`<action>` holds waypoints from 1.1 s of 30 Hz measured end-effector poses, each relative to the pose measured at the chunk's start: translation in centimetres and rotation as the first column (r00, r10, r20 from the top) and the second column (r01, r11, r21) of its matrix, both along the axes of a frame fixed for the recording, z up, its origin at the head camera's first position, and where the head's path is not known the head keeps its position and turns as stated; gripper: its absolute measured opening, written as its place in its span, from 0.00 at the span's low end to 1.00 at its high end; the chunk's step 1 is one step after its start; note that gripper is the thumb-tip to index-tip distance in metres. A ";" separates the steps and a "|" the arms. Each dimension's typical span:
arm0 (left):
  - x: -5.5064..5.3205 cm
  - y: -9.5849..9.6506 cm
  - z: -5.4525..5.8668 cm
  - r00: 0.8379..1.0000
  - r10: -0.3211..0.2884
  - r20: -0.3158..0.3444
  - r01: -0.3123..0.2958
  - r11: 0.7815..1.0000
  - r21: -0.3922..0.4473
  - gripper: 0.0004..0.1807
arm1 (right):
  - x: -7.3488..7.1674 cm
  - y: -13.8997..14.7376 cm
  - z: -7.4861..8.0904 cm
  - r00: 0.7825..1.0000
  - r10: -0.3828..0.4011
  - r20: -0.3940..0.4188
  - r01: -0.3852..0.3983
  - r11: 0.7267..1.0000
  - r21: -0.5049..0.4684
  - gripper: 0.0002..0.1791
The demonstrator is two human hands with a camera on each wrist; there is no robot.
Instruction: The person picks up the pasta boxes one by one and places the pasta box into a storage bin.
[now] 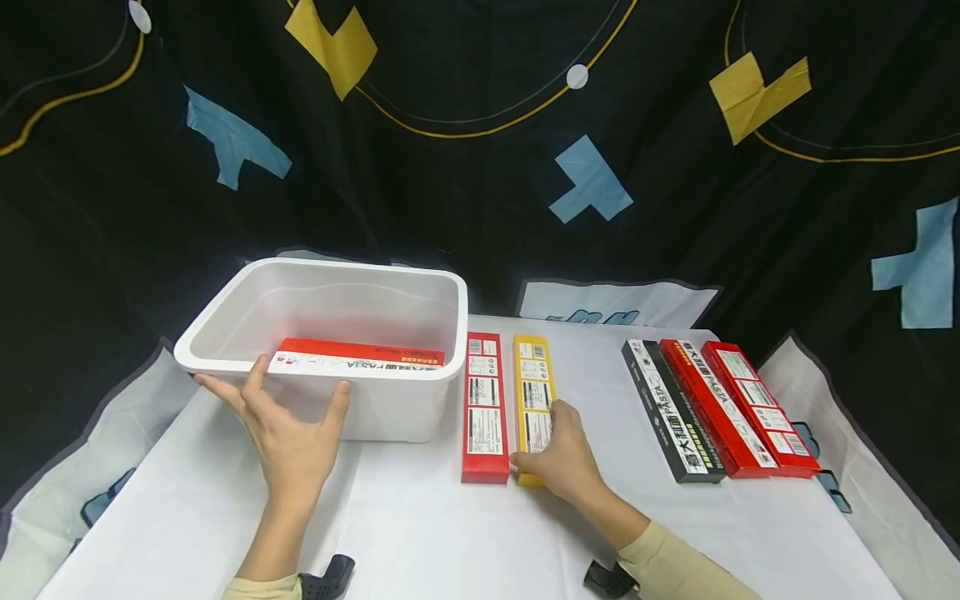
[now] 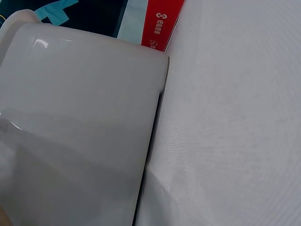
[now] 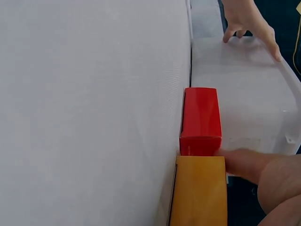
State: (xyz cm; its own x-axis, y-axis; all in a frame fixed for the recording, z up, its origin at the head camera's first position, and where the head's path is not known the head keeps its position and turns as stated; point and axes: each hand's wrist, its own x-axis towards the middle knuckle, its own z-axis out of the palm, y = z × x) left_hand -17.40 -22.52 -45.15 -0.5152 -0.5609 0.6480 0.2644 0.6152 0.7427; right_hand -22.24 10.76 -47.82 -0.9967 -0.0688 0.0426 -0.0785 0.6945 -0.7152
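A white plastic bin (image 1: 397, 408) stands at the left, with a red-and-white pasta box (image 1: 360, 352) inside it. My left hand (image 1: 292, 437) has its fingers spread against the bin's near side, fingertips right at the rim. To the right of the bin, my right hand (image 1: 558, 458) grips a yellow pasta box (image 1: 534, 375) near its front end, thumb on the left side and fingers on the right. A red pasta box (image 1: 484, 408) lies between the bin and the yellow one. In the right wrist view, the ends of the yellow box (image 3: 200, 193) and red box (image 3: 201, 113) show.
Farther right lie a black pasta box (image 1: 672, 408) and two red boxes (image 1: 716, 408), side by side. A white cloth covers the table (image 1: 450, 533). Behind it hangs a dark curtain (image 1: 450, 208) with blue and yellow shapes.
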 end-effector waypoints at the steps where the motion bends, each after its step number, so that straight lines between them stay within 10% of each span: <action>1: 0.0 0.0 0.0 1.000 0.000 0.002 0.000 1.000 0.001 0.53 | 0.1 0.1 -0.1 1.000 0.004 0.004 -0.004 1.000 -0.010 0.55; 11: -0.2 -0.1 0.2 0.999 0.002 -0.033 -0.003 0.999 -0.050 0.53 | 1.1 1.0 -0.6 0.991 0.129 -0.018 -0.130 0.989 -0.071 0.48; 33: 0.0 -0.2 0.1 1.000 -0.018 -0.020 0.017 0.999 -0.044 0.52 | 2.5 3.5 1.9 0.975 -0.217 -0.050 0.204 0.961 -0.186 0.49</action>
State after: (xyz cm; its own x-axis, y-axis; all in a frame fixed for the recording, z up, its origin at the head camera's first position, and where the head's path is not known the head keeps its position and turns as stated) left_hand -17.37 -22.67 -45.10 -0.5109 -0.5229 0.6823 0.2907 0.6419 0.7096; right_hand -19.78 14.27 -45.94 -0.9820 0.1572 0.1044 0.0021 0.5622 -0.8270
